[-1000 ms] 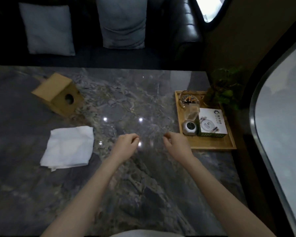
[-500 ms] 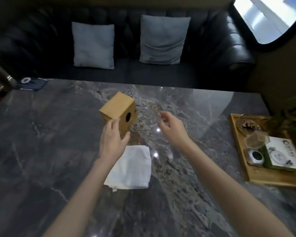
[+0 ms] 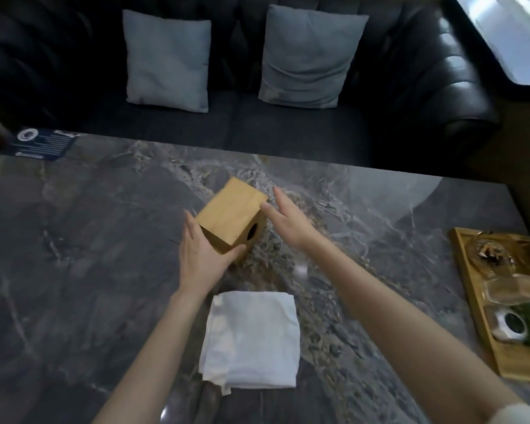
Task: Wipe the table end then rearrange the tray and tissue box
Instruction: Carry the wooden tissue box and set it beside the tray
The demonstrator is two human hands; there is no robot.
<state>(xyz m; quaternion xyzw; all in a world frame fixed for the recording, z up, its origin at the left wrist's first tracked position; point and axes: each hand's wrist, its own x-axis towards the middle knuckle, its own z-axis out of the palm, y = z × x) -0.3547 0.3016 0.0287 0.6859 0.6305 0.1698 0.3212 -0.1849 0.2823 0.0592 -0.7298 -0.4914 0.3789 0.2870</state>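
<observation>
A wooden cube tissue box (image 3: 231,214) with a round hole in one side sits tilted on the dark marble table (image 3: 89,255). My left hand (image 3: 201,254) wraps its near left corner, thumb against the holed face. My right hand (image 3: 289,218) presses flat against its right edge, fingers straight. A folded white cloth (image 3: 251,339) lies on the table just in front of me, between my forearms. The wooden tray (image 3: 471,289) sits at the right end, holding a glass ashtray, a small round device and a white-green box.
A black leather sofa (image 3: 303,133) with two grey cushions runs along the table's far edge. A dark blue leaflet (image 3: 43,143) lies at the far left corner beside a dark object. A bright window shows at top right.
Both hands moved away from the tray side to the tissue box. The left hand closed around its corner and the right hand reached its right edge. My view swung left.
</observation>
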